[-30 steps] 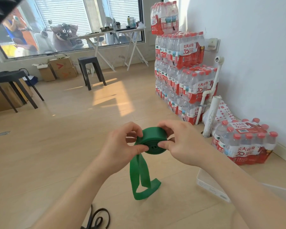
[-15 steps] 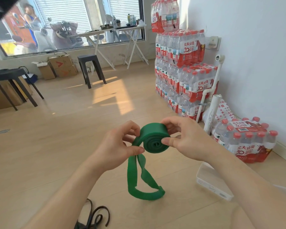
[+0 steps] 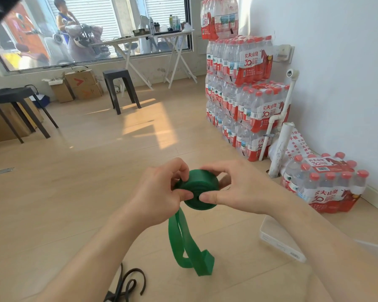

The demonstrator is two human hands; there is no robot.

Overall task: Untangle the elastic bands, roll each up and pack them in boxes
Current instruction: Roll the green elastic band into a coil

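Two hands hold one green elastic band (image 3: pixel 202 186) above a pale wooden floor (image 3: pixel 74 192), most of it wound into a thick roll. The left hand (image 3: pixel 159 192) pinches the roll's left side, thumb on its near face and fingers curled over the top. The right hand (image 3: pixel 238 188) grips the right side the same way, thumb tip pressed near the coil's centre. The unrolled remainder hangs as a twisted loop between the forearms; whether its lower end touches the floor cannot be told. One black band (image 3: pixel 127 284) lies in loose curls at the near edge, left of the hanging loop. One whitish plastic box (image 3: pixel 279 240) sits on the floor just beside the right forearm. Against the right wall stands a tall stack of bottled-water packs (image 3: pixel 244 88), with one single pack (image 3: pixel 323 184) on the floor nearer. One black stool (image 3: pixel 120 88) stands below the far window and a second stool (image 3: pixel 18 110) at the left edge, with open floor between them and the hands.
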